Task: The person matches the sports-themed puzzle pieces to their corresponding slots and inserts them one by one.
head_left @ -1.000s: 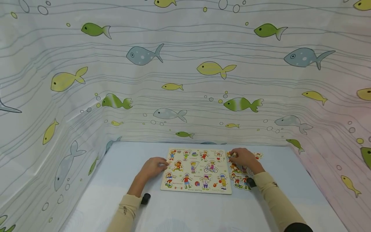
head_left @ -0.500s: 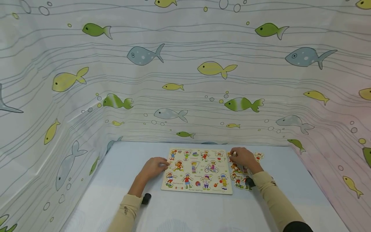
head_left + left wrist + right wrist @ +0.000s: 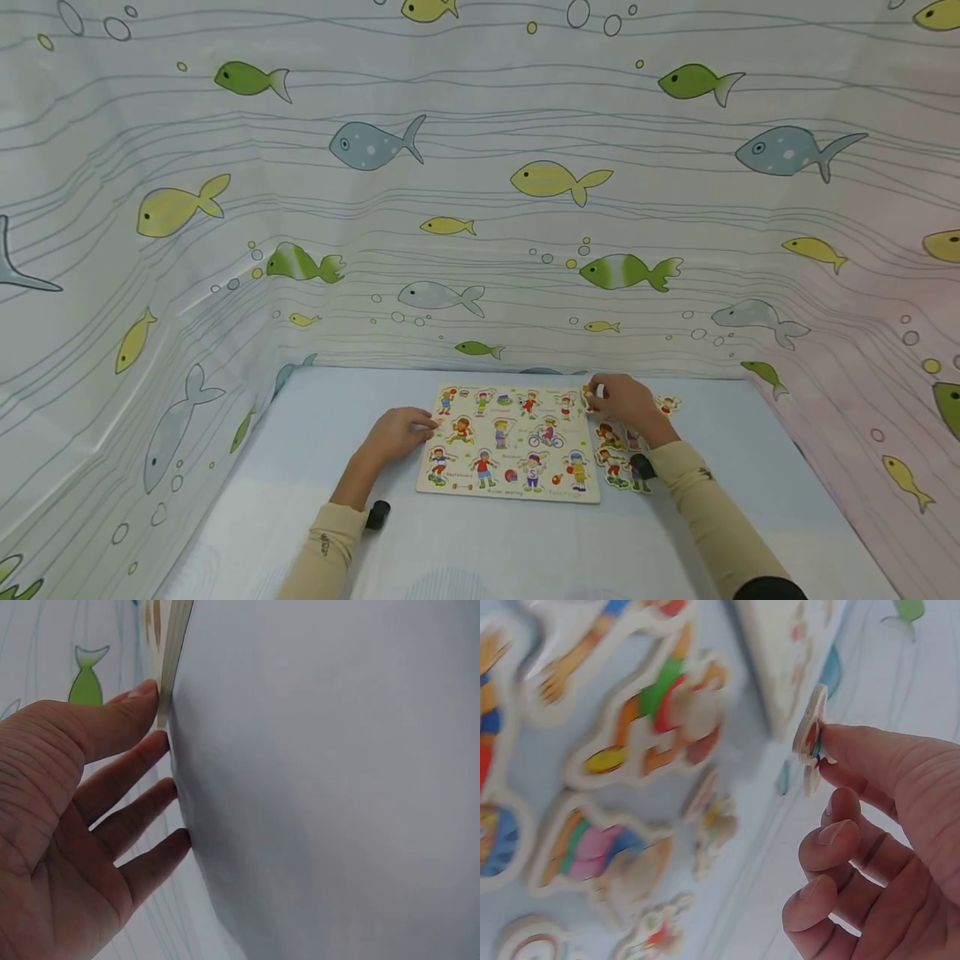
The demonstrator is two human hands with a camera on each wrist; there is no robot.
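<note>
A pale wooden puzzle board printed with children playing sports lies on the table. My left hand rests at its left edge. In the left wrist view the thumb touches the board's edge, and the other fingers reach straight out to the table. My right hand is by the board's far right corner. Between thumb and index finger it pinches a small wooden puzzle piece, seen nearly edge-on; the remaining fingers are curled. Most of its picture is hidden from view.
Several loose puzzle pieces lie right of the board, under and beside the right forearm. Another piece sits farther right. A fish-patterned curtain surrounds the white table at the back and sides.
My right hand has moved slightly left toward the board's far right corner, with the puzzle piece in its fingers. The left hand and board stay in place.
</note>
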